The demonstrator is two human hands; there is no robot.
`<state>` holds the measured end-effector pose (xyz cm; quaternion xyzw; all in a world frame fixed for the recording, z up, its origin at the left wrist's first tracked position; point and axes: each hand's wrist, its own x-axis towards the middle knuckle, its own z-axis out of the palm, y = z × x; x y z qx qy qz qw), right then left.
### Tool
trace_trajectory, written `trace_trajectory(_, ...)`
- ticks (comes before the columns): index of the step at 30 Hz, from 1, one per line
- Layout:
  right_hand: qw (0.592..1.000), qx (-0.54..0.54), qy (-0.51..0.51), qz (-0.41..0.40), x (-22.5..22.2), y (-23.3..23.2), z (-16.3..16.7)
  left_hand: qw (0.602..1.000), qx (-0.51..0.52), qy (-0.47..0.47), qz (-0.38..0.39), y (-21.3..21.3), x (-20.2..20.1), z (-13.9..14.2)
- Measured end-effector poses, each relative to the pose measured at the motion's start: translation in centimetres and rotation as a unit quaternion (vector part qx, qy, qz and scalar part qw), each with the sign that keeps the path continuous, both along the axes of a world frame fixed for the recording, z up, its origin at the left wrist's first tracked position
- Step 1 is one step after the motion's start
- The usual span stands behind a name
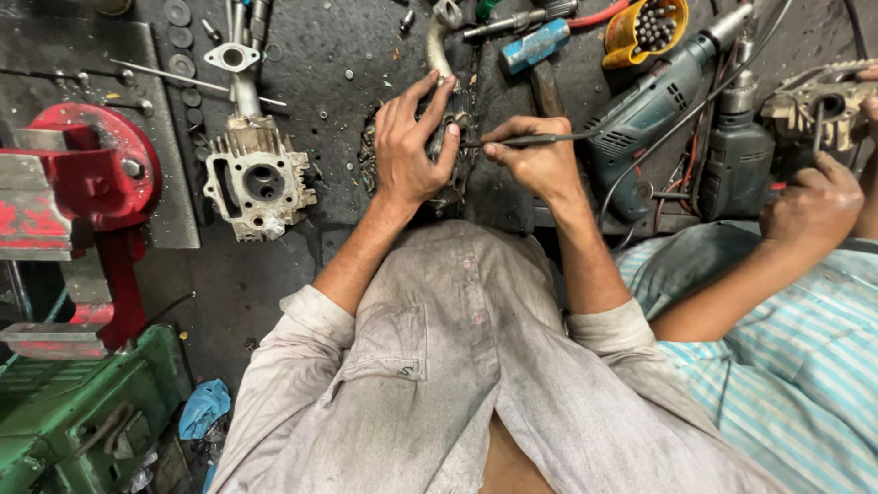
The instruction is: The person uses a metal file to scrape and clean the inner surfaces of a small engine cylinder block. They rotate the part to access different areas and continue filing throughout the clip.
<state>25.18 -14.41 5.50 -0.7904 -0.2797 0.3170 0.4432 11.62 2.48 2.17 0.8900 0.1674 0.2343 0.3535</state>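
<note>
Left hand (409, 146) clamped over a finned metal engine part (445, 137) on the dark counter (320, 55) before the torso; right hand (540, 160) pinches a thin metal tool (526, 140), tip at the part. Part judged heavy, rigid, greasy; best held across the fins. Farther off: a second engine part (259, 178) left, blue drill (649, 105) right.

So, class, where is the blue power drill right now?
In the head view, the blue power drill lies on the bench, just right of the person's right hand, below the yellow cup.

A grey oval label (611, 139) sits on the blue-green electric drill's (645, 105) body; no packages, signs or screens show.
</note>
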Motion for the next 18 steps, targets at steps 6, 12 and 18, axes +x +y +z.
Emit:
trace_trajectory(6,0.994,0.070,-0.042,0.073,0.8,-0.3,-0.3,1.000,0.002,-0.001,0.001,0.0,0.1,0.0)
trace_trajectory(12,0.958,0.284,-0.003,0.044,-0.6,0.8,-0.9,1.000,0.003,-0.006,0.000,0.1,0.2,0.2)
trace_trajectory(18,0.853,0.434,0.289,-0.008,-2.0,2.9,-3.0,1.000,-0.002,-0.005,-0.001,0.0,-0.1,0.0)
